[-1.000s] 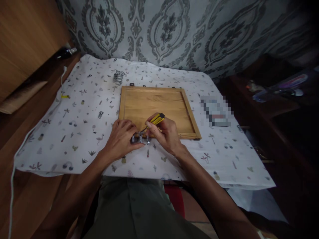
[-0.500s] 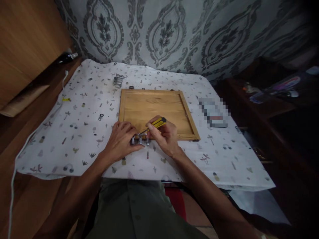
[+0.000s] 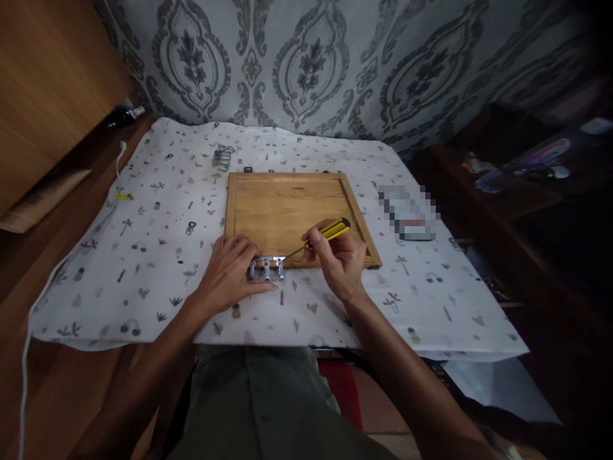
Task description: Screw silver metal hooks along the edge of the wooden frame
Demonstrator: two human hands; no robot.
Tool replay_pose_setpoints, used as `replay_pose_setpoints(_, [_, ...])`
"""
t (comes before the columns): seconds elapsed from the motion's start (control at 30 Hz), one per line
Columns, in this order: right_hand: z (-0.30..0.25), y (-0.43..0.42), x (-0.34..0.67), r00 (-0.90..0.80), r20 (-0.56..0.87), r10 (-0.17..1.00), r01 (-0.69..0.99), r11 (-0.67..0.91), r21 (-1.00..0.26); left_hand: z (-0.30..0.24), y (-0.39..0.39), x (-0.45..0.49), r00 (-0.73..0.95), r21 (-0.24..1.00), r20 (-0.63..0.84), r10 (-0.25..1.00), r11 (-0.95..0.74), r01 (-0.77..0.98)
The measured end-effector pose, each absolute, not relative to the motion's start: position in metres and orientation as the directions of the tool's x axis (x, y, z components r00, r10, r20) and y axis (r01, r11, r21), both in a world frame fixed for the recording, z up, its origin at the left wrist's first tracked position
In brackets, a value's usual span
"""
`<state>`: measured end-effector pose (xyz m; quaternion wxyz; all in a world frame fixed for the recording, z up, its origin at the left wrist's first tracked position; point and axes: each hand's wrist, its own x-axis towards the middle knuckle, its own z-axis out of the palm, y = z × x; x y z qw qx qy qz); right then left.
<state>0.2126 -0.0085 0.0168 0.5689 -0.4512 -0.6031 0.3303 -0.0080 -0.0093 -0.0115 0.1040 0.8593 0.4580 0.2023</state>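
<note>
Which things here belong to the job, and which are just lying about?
Job, it appears:
yellow-and-black screwdriver, in right hand
silver metal hook strip, at left hand
rectangular framed wooden panel

Lying about, probably:
thin white cable
clear plastic bottle
grey metal piece beyond the panel, possibly a spare

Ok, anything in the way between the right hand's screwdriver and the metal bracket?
Nothing visible: the right hand holds the screwdriver, its shaft unobstructed up to the metal bracket. The left hand is at the bracket's left end, outside that line.

The left hand (image 3: 234, 267) partly hides the metal hook strip (image 3: 267, 269).
</note>
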Motion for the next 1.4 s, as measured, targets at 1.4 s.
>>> replay_pose_setpoints(1.4, [-0.009,-0.002,0.225,0.233,0.265,0.936,-0.051,0.283,-0.958,-0.015,-0.009,-0.048,0.581,0.419,0.263,0.771,-0.633,0.650])
